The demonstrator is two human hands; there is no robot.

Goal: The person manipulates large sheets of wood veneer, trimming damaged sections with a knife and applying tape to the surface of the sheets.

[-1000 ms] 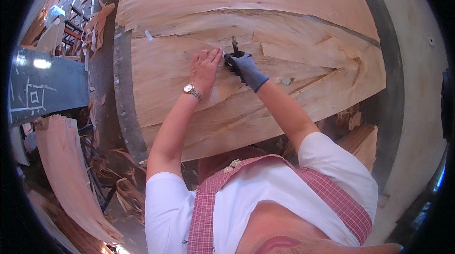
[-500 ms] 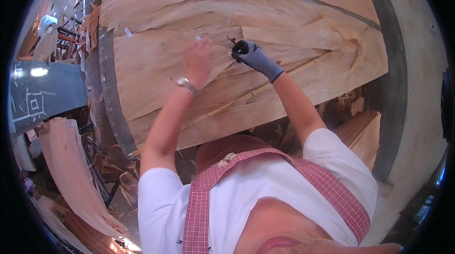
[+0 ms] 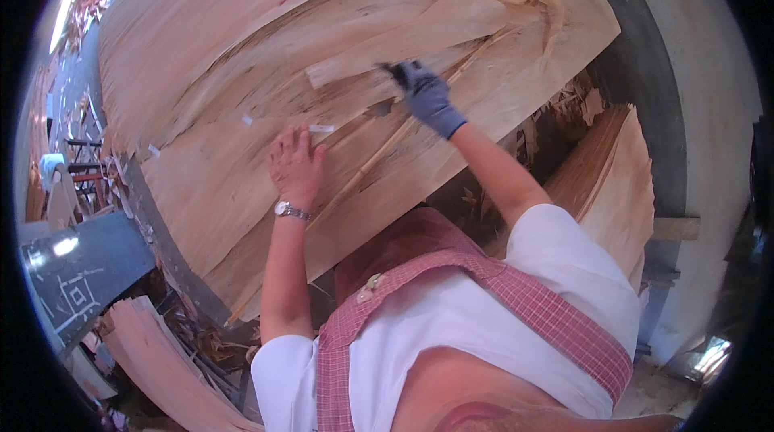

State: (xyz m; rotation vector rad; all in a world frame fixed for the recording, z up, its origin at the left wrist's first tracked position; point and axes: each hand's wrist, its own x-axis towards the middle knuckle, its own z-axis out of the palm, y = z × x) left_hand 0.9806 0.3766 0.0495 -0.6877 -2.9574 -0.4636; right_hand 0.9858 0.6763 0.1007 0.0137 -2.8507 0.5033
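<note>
My bare left hand, with a watch at the wrist, lies flat with its fingers spread on a thin wood veneer sheet. Its fingertips are beside a short white tape strip stuck across the grain. My right hand, in a grey and black glove, is closed over the sheet. A thin dark tool tip pokes out from its fingers; motion blur hides its kind. Below that hand a dark gap shows in the veneer.
More tape pieces mark the sheet to the left. A narrow pale strip crosses it diagonally; a loose veneer piece lies farther up. Stacked veneer leans at right, with a curved sheet and a dark panel at left.
The view has turned, so the sheet lies more slanted. My left hand has gone from blurred motion to resting flat, and another tape strip now shows by its fingers. My right hand still moves.
</note>
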